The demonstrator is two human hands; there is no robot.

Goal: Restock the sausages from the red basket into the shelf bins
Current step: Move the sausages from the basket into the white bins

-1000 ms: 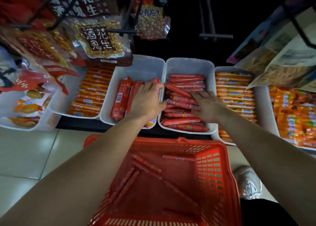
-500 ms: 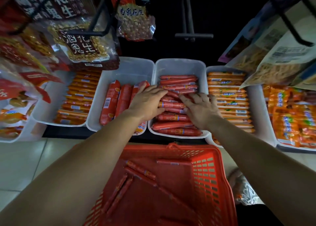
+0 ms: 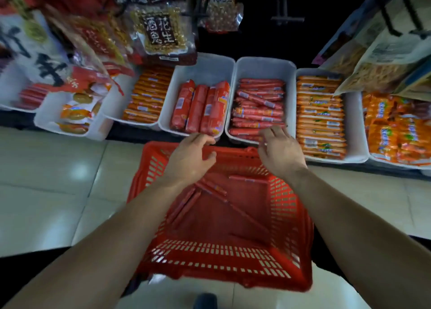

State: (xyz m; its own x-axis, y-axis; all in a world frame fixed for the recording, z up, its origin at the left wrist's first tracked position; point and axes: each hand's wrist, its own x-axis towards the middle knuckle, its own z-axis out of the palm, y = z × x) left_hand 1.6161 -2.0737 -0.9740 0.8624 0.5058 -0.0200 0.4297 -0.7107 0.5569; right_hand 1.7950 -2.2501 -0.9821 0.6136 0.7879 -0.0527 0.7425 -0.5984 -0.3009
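Red plastic fills the lower middle of my view: the red basket [image 3: 291, 217], with both hands hanging empty above its far rim. My left hand [image 3: 190, 161] has its fingers loosely bent and apart, thumb spread wide, gripping nothing. It sits just over the basket's back edge, in front of the thick sausages [image 3: 200, 108] in their bin. My right hand [image 3: 281, 152] is also empty, fingers relaxed and fanned. Their tips reach over the near lip of the white bin [image 3: 263, 65] packed with thin sausages [image 3: 258, 109]; I cannot tell whether they touch that lip. Loose sausage sticks [image 3: 184, 207] lie scattered on the basket floor, several slanted in its left half and one near the far wall.

Half a second ago both hands were down in the bins, the left resting on the thick sausages by the shared rim, the right pressed on the thin ones. Both have since pulled back toward me, and the view now shows more floor tile [image 3: 46, 192].
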